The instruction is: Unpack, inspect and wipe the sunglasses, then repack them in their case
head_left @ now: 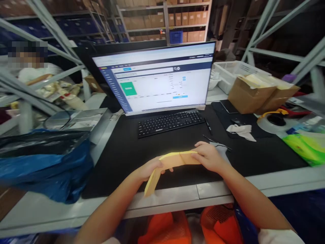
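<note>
Orange baskets (179,227) sit under the front edge of the desk (175,198). Above that edge, the left hand (151,168) and right hand (209,156) are both clamped on a bent yellow strip (173,162), its left end drooping. Beyond, a keyboard (170,123) lies on the black mat (114,169); a lit monitor (154,83) stands at the mat's far edge.

So the yellow strip (169,162) looks smooth and matt, card or foam, honestly can't tell which. Desk mat (116,162) is flat matt black, keyboard (170,123) is black plastic. Blue bag (68,169) is crinkly, shiny plastic film, and the lime-green packet (307,149) is even glossier. Box (250,96) is plain dull cardboard, white basket (224,81) is hard plastic, tape roll (265,126) is slick and see-through-ish. White scrap (241,130): crumpled, cloth or paper, dunno.
</note>
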Demonstrator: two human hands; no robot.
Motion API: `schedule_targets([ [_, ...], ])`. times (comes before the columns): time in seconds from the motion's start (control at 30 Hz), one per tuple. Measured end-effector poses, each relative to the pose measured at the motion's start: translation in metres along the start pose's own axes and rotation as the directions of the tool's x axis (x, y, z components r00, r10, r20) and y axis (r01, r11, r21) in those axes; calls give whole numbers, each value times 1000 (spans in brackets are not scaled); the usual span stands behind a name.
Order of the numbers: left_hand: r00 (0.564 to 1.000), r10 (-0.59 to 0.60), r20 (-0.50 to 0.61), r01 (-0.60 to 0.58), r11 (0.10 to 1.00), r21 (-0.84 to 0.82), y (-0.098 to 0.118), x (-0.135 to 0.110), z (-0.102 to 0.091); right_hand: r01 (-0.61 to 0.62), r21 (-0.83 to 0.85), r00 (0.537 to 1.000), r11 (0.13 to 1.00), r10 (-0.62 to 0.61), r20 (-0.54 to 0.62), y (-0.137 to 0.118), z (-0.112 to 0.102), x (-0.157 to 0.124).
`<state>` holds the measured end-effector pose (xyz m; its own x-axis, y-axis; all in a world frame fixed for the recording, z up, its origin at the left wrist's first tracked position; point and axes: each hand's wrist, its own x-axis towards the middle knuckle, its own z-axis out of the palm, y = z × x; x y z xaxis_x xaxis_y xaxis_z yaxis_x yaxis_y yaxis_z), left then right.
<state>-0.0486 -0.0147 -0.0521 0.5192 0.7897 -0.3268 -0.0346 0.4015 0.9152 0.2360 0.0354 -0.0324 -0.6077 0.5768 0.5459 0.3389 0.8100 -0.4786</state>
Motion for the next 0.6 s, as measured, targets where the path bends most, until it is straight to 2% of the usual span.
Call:
schedule_targets([
  [0.17,999,-25,41,25,1000,1,-2,3,6,46,39,998,998,-44,-43,5,2,-6],
  [0.27,1000,12,19,-12,1000,5,5,0,0,44,26,996,999,-42,-78,11,4,-11],
  [0.33,997,57,-47,-58,998,-32,14,-11,-11,-8,43,995,999,12,-102,14,4,-14],
  [0.4,974,102,-204,-123,988,-98,26,-30,-29,-92,86,987,992,102,-122,17,4,-15],
  [0.43,938,116,-328,-159,981,-107,32,-41,-40,-140,112,979,984,154,-131,18,3,-15],
  [0.47,871,136,-472,-191,979,-71,38,-53,-53,-183,135,970,974,201,-134,18,3,-15],
  [0.5,744,167,-647,-195,980,29,44,-63,-67,-221,152,961,963,242,-135,19,2,-15],
  [0.53,564,198,-802,-131,980,150,50,-73,-82,-251,160,953,955,273,-135,19,2,-14],
  [0.57,457,221,-862,-96,975,199,56,-79,-98,-273,161,947,948,295,-127,19,3,-14],
  [0.6,373,241,-896,-57,970,237,61,-83,-113,-289,156,945,945,307,-111,20,3,-13],
])
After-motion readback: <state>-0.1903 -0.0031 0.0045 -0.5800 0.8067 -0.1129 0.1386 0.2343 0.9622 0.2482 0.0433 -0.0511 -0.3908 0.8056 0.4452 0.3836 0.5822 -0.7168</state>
